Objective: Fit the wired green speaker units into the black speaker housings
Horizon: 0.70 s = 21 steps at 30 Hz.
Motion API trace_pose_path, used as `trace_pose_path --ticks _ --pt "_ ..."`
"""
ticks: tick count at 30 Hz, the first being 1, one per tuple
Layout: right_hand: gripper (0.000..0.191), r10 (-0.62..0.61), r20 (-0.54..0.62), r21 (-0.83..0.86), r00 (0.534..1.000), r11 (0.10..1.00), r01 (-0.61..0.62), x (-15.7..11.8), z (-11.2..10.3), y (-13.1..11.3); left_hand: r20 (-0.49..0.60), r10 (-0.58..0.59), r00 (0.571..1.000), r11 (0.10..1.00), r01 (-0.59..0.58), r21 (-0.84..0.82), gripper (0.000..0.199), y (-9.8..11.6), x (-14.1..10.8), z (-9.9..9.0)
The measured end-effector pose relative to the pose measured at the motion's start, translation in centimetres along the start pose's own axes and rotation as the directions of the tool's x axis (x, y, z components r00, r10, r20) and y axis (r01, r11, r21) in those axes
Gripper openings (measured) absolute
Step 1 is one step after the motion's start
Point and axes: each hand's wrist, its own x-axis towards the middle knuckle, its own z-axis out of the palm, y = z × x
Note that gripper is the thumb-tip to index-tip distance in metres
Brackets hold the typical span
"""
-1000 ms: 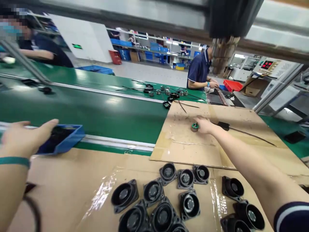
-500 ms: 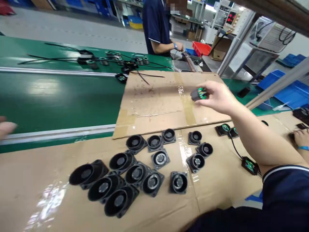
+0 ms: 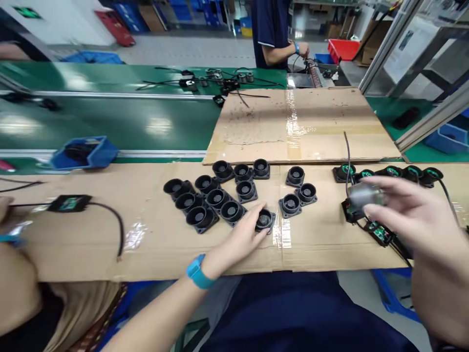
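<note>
Cardboard sheeting (image 3: 91, 244) covers the near bench, with a green conveyor belt (image 3: 128, 124) running behind it and a second cardboard panel (image 3: 304, 127) laid across the belt.

Head view: the person's left hand (image 3: 242, 239), with a teal wristband (image 3: 198, 274) at the wrist, reaches across the cardboard. Its fingertips (image 3: 261, 226) rest on a single black fan housing (image 3: 264, 220) at the near edge of a cluster of like housings (image 3: 208, 198). The fingers lie extended over the housing's near side; whether they grip it or only touch it cannot be told.

The right hand (image 3: 406, 215) is raised above the bench on the right. Its fingers (image 3: 381, 193) are loosely curled around a small round motor part (image 3: 361, 194), blurred by motion, which sits at the fingertips on the thumb side. A thin black wire (image 3: 347, 151) rises from the part toward the far panel. Below the hand lie small green circuit boards (image 3: 377, 232), and just beyond it a row of black parts with green tops (image 3: 392, 172).

Left of the cluster, a blue bin (image 3: 86, 152) sits at the belt's edge and a wired black module (image 3: 69, 203) lies on the cardboard. Another person's arm (image 3: 18, 274) shows at bottom left; a co-worker in dark blue (image 3: 271, 29) stands across the belt.
</note>
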Motion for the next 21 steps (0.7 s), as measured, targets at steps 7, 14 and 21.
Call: trace_pose_path --ticks 7,14,21 --pt "0.044 0.008 0.364 0.147 0.931 0.987 -0.066 -3.0 12.3 1.7 -0.276 -0.135 0.952 0.967 0.067 -0.244 0.064 -0.2 -0.4 3.1" --pt "0.039 -0.347 0.211 -0.061 0.914 0.928 0.367 -2.6 17.9 -0.1 -0.441 0.14 0.886 0.973 -0.205 -0.104 0.055 -1.7 -1.8 4.0" --pt "0.041 -0.345 0.264 -0.313 0.901 0.852 0.418 -2.6 21.2 0.6 -0.493 0.253 0.833 0.949 -0.312 -0.04 0.061 -2.0 -2.0 4.6"
